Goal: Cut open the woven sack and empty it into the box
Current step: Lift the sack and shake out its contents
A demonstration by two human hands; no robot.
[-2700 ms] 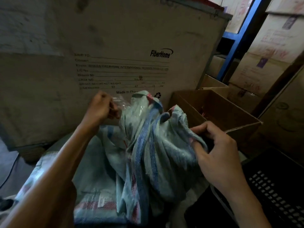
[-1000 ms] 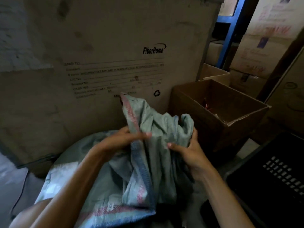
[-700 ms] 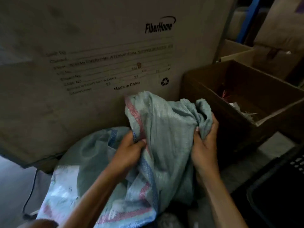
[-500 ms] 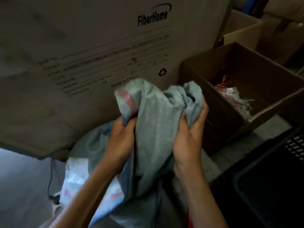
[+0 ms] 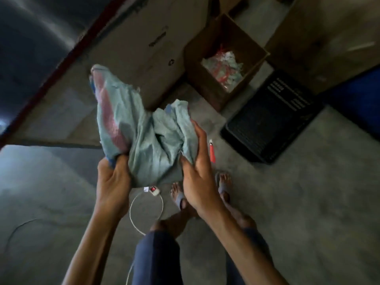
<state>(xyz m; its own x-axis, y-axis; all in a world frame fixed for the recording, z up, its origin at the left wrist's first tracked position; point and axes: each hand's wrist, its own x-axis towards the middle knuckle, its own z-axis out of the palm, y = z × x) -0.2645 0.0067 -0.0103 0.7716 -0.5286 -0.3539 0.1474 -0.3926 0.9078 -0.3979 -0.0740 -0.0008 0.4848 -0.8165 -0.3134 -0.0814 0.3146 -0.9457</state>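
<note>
A limp pale green woven sack (image 5: 141,128) with pink and blue stripes hangs crumpled in the air between both hands. My left hand (image 5: 113,182) grips its lower left corner. My right hand (image 5: 197,171) clutches the bunched right side. The open brown cardboard box (image 5: 205,50) stands on the floor beyond and to the right, with clear packets and red bits lying inside. The frame is blurred by motion.
A big printed carton (image 5: 131,38) stands behind the sack. A black plastic crate (image 5: 271,118) sits right of the box. A red cutter (image 5: 212,151) lies on the concrete floor near my feet (image 5: 222,182). A white cable with a switch (image 5: 154,190) loops below the sack.
The view has tipped steeply down, and I now stand over the floor. Both hands have lifted the sack clear of the ground and bunched it tighter; the box's contents now show.
</note>
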